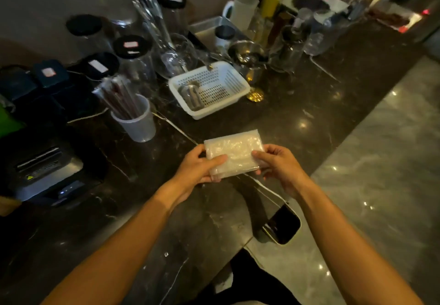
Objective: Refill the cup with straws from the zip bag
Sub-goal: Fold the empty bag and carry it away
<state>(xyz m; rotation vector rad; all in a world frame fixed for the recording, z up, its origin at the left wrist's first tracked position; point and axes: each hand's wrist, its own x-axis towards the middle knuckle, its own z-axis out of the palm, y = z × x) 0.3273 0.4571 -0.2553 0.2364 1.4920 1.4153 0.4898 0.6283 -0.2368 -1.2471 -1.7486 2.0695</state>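
A folded clear zip bag is held just above the dark marble counter, near its front edge. My left hand grips the bag's left end, thumb on top and fingers underneath. My right hand pinches its right end in the same way. To the left and a little further back stands a translucent plastic cup with several wrapped dark straws leaning out of it. Whether the bag holds any straws cannot be made out.
A white perforated basket with a metal cup in it sits behind the bag. Black-lidded jars, glassware and metal vessels crowd the back. A receipt printer stands at the left. A phone on a white cable lies at the counter's edge.
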